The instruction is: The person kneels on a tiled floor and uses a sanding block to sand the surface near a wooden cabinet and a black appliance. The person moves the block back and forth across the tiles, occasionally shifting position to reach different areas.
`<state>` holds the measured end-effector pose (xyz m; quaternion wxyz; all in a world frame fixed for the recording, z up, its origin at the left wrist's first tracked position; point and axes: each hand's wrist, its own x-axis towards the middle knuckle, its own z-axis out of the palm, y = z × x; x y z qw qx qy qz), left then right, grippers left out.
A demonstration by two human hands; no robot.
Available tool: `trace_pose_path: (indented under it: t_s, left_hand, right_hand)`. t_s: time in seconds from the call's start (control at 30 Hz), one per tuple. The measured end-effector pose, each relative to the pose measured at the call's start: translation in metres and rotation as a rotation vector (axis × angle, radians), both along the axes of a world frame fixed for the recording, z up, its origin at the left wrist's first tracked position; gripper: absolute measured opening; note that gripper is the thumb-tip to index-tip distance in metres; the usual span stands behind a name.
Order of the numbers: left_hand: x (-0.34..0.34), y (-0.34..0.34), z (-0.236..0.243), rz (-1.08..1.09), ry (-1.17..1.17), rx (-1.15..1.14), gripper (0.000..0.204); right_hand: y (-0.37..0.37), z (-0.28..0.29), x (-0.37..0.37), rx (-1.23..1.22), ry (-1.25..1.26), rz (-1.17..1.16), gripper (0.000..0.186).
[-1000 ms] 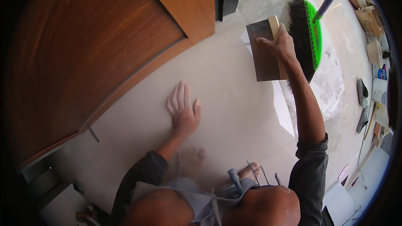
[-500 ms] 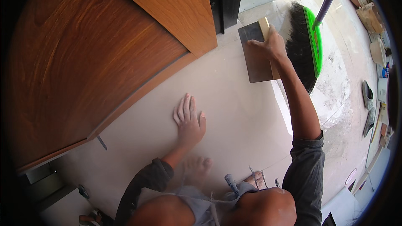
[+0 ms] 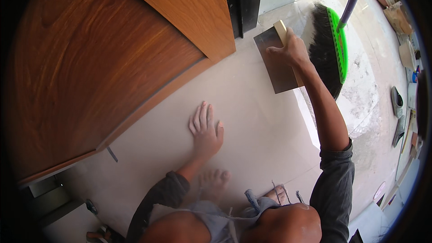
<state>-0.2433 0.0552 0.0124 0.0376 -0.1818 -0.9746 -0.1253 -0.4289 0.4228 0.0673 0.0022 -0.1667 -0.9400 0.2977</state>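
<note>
My right hand (image 3: 294, 49) grips a wide, flat putty blade (image 3: 276, 74) by its pale handle, the thumb on the dark metal face, at the upper middle right. Just right of it lies the dark-bristled head of a broom (image 3: 326, 58), with a bright green top and purple pole. My left hand (image 3: 204, 130) rests palm down on the smooth pale floor (image 3: 245, 130), fingers stretched out and holding nothing. A white strip (image 3: 305, 108) shows below the blade, partly hidden by my right forearm.
A wooden door panel (image 3: 99, 72) fills the left, beside a black frame (image 3: 238, 4). Rough white patches (image 3: 360, 90) mark the floor at right. Shoes (image 3: 397, 101), containers (image 3: 407, 54) and boards line the far right. My bare feet and knees are along the bottom.
The blade in my right hand has shifted left toward the door. The whole view has moved slightly downward; my left hand stays flat on the floor.
</note>
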Motion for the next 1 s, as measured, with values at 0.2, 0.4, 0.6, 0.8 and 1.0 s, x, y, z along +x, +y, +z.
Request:
trace_pose_path:
  t_s: [0.2, 0.4, 0.6, 0.8, 1.0]
  left_hand:
    - [0.0, 0.0, 0.002, -0.01, 0.0, 0.03, 0.068]
    - [0.005, 0.003, 0.004, -0.01, 0.002, 0.025, 0.067]
    - [-0.001, 0.005, -0.003, -0.023, -0.011, 0.057, 0.066]
    - [0.003, -0.009, -0.006, 0.017, -0.018, 0.019, 0.066]
    - [-0.002, 0.007, -0.005, -0.007, -0.037, 0.065, 0.066]
  right_hand:
    - [-0.025, -0.001, 0.019, 0.047, -0.014, 0.109, 0.076]
    - [-0.013, 0.002, 0.028, -0.114, -0.063, 0.008, 0.079]
    - [-0.007, 0.02, 0.032, -0.157, -0.117, -0.058, 0.074]
    - [-0.067, 0.016, 0.061, 0.035, -0.109, 0.191, 0.081]
    - [-0.055, 0.0, 0.07, -0.044, -0.129, 0.095, 0.087]
